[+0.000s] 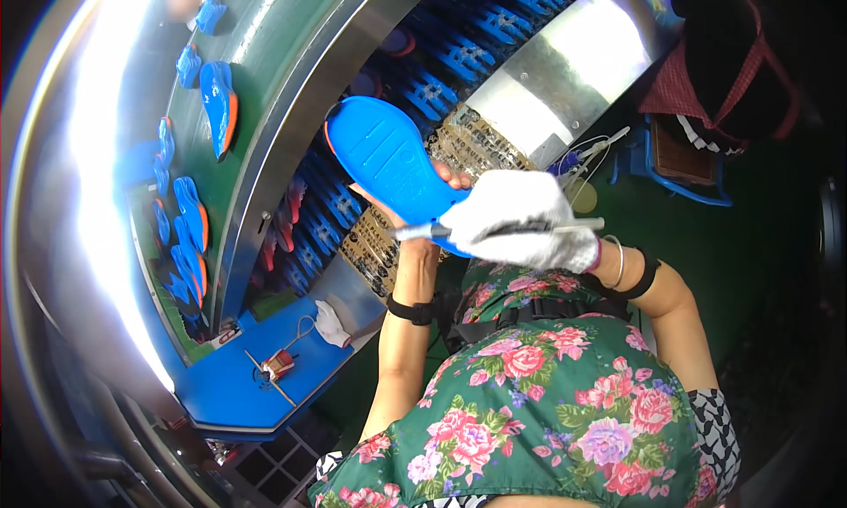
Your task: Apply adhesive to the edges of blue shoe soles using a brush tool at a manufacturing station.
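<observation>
My bare left hand holds a blue shoe insole from beneath, its fingers curled over the far edge. The insole's broad end points up and left, with raised lines across it and a thin orange rim. In a white knit glove, my right hand is closed around a slim tool with a flat grey, blade-like end and a pale shaft. That grey end crosses the insole's narrow end by my left wrist. Whether it touches the insole, I cannot tell.
More blue insoles with orange edges lie on a green conveyor at the left. Racks of blue pieces stand ahead. A blue side table bears a white glove and a small reddish object. A blue-framed stool stands right.
</observation>
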Demonstrator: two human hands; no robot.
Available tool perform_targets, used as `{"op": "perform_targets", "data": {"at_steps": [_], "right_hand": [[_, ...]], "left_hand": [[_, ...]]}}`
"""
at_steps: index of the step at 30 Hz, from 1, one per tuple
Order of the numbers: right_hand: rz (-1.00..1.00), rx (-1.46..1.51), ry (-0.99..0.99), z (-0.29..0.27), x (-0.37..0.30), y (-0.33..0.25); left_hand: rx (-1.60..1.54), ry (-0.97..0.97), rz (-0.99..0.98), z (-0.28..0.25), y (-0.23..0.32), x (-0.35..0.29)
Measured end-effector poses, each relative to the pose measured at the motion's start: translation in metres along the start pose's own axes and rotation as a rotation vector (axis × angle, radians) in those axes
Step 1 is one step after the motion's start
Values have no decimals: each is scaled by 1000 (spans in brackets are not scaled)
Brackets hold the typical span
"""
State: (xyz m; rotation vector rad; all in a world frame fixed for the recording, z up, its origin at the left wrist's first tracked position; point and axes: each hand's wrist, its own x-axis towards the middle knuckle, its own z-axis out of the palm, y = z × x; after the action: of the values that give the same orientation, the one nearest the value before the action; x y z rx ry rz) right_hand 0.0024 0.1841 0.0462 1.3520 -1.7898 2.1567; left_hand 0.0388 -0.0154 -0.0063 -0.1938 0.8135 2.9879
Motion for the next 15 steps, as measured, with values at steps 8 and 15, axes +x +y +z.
{"op": "perform_targets", "data": {"at_steps": [8, 15], "right_hand": [[-63, -171, -52, 1, -2, -8], [-130, -304, -62, -4, -9, -1]], "left_hand": [[9, 129, -11, 4, 7, 7], [-3, 126, 84, 15, 11, 21]]}}
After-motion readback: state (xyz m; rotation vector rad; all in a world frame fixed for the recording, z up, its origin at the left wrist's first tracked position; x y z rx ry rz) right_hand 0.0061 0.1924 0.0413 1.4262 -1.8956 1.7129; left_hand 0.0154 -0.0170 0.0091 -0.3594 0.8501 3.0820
